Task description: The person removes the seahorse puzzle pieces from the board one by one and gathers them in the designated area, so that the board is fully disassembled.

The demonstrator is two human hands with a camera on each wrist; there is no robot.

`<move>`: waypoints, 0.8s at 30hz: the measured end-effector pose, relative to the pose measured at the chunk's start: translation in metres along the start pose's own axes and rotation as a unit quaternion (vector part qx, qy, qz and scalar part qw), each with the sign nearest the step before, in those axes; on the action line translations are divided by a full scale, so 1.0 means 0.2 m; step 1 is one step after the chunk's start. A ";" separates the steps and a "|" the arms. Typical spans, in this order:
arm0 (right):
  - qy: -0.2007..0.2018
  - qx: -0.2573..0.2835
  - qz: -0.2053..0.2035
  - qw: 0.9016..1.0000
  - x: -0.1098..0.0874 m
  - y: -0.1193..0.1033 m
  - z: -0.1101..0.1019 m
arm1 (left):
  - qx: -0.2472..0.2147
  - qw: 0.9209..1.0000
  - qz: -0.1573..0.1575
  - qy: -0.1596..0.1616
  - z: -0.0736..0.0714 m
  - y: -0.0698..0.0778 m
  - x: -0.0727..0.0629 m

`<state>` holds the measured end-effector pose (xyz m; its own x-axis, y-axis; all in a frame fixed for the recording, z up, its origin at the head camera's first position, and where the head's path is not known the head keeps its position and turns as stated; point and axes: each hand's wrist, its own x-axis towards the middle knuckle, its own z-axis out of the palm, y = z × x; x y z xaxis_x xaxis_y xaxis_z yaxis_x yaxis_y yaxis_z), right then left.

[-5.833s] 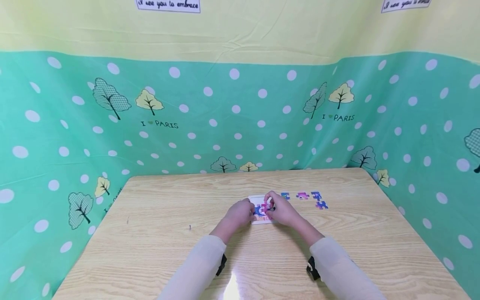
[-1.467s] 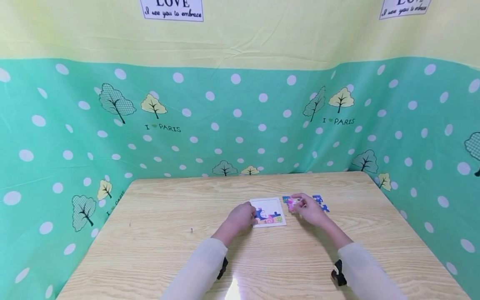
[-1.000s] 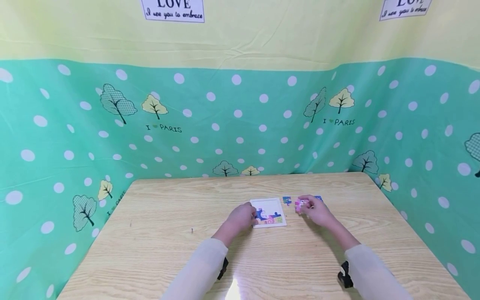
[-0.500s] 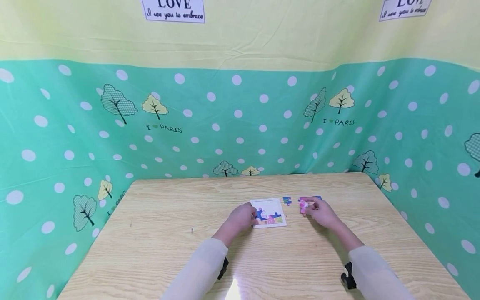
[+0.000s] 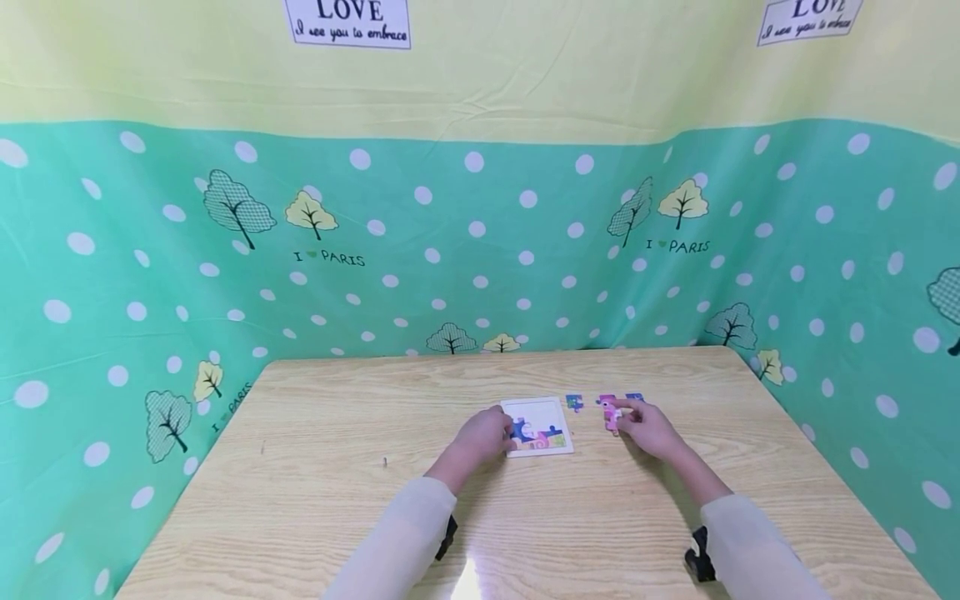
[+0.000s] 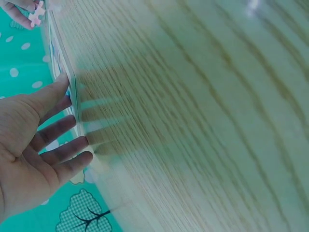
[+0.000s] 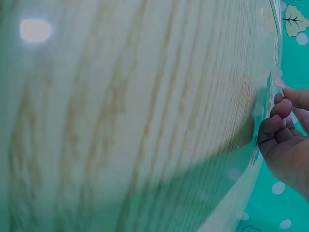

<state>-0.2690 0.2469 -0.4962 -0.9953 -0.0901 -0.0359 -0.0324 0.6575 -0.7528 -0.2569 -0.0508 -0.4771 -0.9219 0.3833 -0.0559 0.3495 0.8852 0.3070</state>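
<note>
In the head view, a white-framed puzzle tray (image 5: 566,443) lies on the table, with blue, pink and orange pieces filling its lower part. My left hand (image 5: 483,433) rests at its left side. The left wrist view shows that hand's (image 6: 36,140) fingers nearly straight and spread, thumb at the tray edge (image 6: 71,79). To the right, my right hand (image 5: 651,427) pinches a pink jigsaw piece (image 5: 611,422) between thumb and fingertips, close to another pink piece (image 5: 606,398) on the table. The held piece also shows in the left wrist view as a pink shape (image 6: 36,15).
A blue-green piece (image 5: 574,402) lies just right of the tray, and a blue piece (image 5: 634,396) is partly behind my right hand. A small dark object (image 5: 385,462) sits on the wooden table (image 5: 322,508). A green dotted cloth (image 5: 480,250) surrounds the table.
My right hand has moved from over the tray rightward to the loose pieces, carrying the pink jigsaw piece, and has slowed there. My left hand has stayed at the tray's left side.
</note>
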 end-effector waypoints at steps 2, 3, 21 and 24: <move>0.000 -0.002 -0.003 1.000 0.00 0.01 0.00 | 0.002 1.000 0.000 0.001 0.00 0.00 0.00; 0.000 -0.003 -0.004 1.000 0.00 0.01 0.00 | 0.003 1.000 0.000 0.002 0.01 0.00 0.00; 0.000 0.016 0.017 1.000 0.00 0.02 0.00 | 0.007 1.000 0.007 0.008 0.01 -0.01 0.01; 0.001 0.007 0.015 1.000 0.00 0.03 0.00 | 0.007 1.000 0.006 0.006 0.01 -0.01 0.01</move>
<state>-0.2700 0.2500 -0.5008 -0.9959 -0.0695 -0.0576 -0.0013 0.6497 -0.7602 -0.2598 -0.0509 -0.4805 -0.9198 0.3903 -0.0403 0.3624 0.8844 0.2941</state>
